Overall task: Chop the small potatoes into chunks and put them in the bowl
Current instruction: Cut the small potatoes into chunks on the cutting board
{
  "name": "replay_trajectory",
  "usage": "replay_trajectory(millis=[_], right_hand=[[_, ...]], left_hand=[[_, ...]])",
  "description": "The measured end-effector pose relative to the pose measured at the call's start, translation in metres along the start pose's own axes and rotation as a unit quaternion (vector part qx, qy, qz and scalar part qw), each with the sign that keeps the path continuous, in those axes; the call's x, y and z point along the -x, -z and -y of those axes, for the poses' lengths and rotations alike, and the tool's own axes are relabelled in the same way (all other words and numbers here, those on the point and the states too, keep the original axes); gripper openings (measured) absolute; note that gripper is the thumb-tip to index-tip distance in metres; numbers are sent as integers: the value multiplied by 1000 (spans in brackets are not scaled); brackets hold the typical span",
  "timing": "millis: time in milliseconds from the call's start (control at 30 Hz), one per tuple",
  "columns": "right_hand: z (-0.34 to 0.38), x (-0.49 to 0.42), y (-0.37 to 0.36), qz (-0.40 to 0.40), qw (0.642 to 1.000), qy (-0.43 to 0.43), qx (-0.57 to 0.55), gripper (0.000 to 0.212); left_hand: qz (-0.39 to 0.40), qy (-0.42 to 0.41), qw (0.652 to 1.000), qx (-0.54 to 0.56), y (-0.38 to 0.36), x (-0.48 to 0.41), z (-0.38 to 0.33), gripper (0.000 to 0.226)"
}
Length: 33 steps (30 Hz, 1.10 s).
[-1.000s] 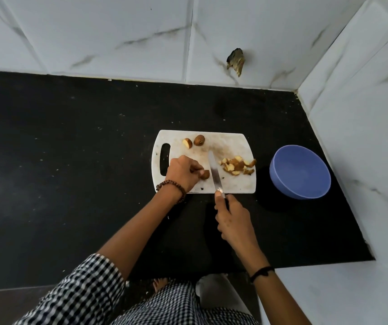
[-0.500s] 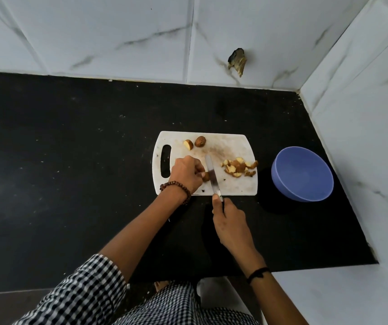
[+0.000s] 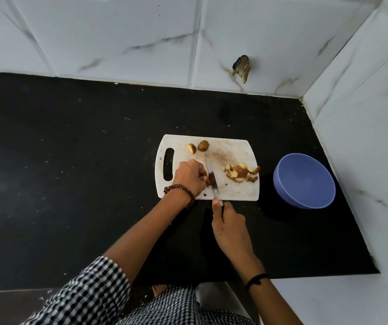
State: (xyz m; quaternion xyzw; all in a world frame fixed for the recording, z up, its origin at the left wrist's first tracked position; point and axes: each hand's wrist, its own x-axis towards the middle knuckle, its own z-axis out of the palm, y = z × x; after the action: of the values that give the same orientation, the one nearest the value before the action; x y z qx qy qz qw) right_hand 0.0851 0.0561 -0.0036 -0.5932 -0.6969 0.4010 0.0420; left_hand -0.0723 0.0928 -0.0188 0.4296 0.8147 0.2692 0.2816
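Blue bowl (image 3: 304, 181), white cutting board (image 3: 235, 151), black counter (image 3: 70, 160) — black-and-white checked sleeve (image 3: 89, 292).

I look down on a black, speckled table (image 3: 70, 184) set into a corner. White tiles with grey marble veins cover the back wall (image 3: 117, 31) and the right wall (image 3: 364, 137). A ragged dark hole (image 3: 241, 68) breaks the back wall.
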Motion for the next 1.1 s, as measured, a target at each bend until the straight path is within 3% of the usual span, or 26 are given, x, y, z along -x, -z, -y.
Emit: replay_trajectory(millis=[233, 1100], right_hand=[[6, -4, -9, 14, 998, -21, 59, 43], [-1, 18, -2, 65, 993, -47, 86, 38]], left_hand=[[0, -1, 1000, -2, -1, 0, -2, 12], [0, 10, 1000, 8, 1, 1, -5, 11]])
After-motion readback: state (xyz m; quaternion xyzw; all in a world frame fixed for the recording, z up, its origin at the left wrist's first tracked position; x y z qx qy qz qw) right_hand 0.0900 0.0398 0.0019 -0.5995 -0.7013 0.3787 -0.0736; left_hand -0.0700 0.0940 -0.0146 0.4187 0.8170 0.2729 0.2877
